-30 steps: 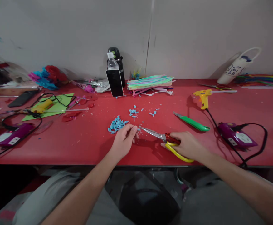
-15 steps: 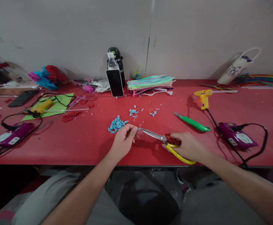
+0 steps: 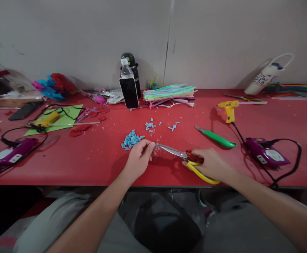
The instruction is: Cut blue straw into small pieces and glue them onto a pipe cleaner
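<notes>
My right hand (image 3: 208, 162) grips a pair of scissors (image 3: 173, 151) by its red and yellow handles, with the blades pointing left. The blade tips meet the fingertips of my left hand (image 3: 140, 156). Thumb and forefinger of that hand are pinched together; whatever lies between them is too small to make out. Just beyond the left hand is a pile of short light-blue pieces (image 3: 131, 139). Smaller groups of the same blue pieces (image 3: 149, 125) lie farther back, and tiny pale scraps are scattered around the blade tips.
A green utility knife (image 3: 219, 139) and a yellow glue gun (image 3: 229, 109) lie to the right, near a purple power box (image 3: 266, 154). Behind are a bundle of pastel pipe cleaners (image 3: 169, 94) and a phone (image 3: 129, 93) against a bottle. Another glue gun (image 3: 46, 120) rests at left.
</notes>
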`<state>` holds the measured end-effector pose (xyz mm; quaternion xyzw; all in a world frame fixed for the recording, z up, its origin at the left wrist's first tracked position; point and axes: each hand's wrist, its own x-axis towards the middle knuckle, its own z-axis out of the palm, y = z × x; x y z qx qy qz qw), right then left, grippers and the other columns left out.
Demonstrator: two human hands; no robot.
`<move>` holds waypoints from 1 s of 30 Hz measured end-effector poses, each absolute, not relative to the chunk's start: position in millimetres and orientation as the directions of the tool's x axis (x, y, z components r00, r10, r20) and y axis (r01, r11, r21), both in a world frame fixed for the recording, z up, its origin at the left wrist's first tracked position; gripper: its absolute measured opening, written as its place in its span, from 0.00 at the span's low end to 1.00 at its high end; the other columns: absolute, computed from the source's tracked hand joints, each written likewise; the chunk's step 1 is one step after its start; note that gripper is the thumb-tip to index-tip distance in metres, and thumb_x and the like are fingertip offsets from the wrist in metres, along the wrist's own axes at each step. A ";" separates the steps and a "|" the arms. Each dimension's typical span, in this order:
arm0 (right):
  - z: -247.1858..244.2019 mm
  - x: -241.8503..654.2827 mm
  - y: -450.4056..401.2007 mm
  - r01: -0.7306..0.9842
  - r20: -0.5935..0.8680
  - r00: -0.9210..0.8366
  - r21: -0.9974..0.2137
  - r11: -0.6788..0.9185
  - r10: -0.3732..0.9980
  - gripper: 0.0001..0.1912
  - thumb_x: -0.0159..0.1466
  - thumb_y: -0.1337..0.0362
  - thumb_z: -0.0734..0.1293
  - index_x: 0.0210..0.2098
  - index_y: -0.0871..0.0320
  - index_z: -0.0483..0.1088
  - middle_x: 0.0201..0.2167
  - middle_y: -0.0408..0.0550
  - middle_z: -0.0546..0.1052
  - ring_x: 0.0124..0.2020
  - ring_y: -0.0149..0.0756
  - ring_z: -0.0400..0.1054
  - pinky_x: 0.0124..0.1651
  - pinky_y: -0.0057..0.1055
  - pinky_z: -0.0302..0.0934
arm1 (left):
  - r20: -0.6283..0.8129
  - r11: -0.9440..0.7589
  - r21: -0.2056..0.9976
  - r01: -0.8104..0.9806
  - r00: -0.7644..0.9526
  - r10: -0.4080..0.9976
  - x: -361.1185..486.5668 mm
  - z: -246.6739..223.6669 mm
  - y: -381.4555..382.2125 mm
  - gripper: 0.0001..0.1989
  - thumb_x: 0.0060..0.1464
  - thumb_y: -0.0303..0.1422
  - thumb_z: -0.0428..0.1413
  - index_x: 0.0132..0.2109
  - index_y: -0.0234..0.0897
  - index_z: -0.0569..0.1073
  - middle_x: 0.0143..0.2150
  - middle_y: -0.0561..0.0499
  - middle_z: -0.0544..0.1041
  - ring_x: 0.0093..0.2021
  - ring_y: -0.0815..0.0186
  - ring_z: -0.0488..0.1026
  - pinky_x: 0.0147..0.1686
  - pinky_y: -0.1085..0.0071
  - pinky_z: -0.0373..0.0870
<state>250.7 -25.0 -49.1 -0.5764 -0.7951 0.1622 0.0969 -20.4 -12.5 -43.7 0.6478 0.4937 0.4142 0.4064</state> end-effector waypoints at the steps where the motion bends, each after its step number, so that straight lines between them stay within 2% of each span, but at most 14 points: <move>1: -48.6 250.5 -25.1 0.886 -0.035 -0.316 -0.368 0.282 0.948 0.15 0.58 0.54 0.66 0.23 0.55 0.60 0.19 0.42 0.68 0.21 0.31 0.57 0.26 0.29 0.43 | 0.133 -0.181 0.936 0.302 0.170 0.976 -20.4 -43.8 -12.3 0.15 0.64 0.40 0.49 0.32 0.36 0.68 0.26 0.56 0.70 0.24 0.73 0.66 0.28 0.75 0.64; 15: -48.1 249.9 -26.3 0.903 -0.033 -0.303 -0.330 0.276 0.952 0.17 0.60 0.51 0.64 0.23 0.55 0.63 0.19 0.43 0.69 0.21 0.31 0.56 0.26 0.29 0.42 | 0.121 -0.162 0.947 0.277 0.156 0.980 -19.5 -45.4 -13.4 0.17 0.64 0.41 0.48 0.30 0.36 0.67 0.25 0.56 0.70 0.24 0.73 0.66 0.28 0.75 0.63; 23: -48.6 253.3 -24.7 0.880 -0.038 -0.286 -0.406 0.247 0.958 0.23 0.60 0.42 0.63 0.23 0.55 0.58 0.19 0.41 0.66 0.22 0.31 0.52 0.25 0.28 0.42 | 0.098 -0.129 0.961 0.246 0.133 0.986 -18.6 -47.9 -12.3 0.17 0.64 0.42 0.47 0.31 0.36 0.67 0.24 0.56 0.68 0.24 0.72 0.66 0.27 0.75 0.63; 30: -48.6 253.9 -25.7 0.888 -0.033 -0.305 -0.372 0.271 0.952 0.20 0.59 0.48 0.66 0.23 0.55 0.60 0.19 0.41 0.66 0.22 0.30 0.51 0.25 0.28 0.42 | 0.114 -0.152 0.948 0.281 0.147 0.983 -18.6 -44.5 -13.6 0.18 0.65 0.42 0.47 0.30 0.36 0.67 0.24 0.56 0.68 0.24 0.72 0.66 0.27 0.74 0.63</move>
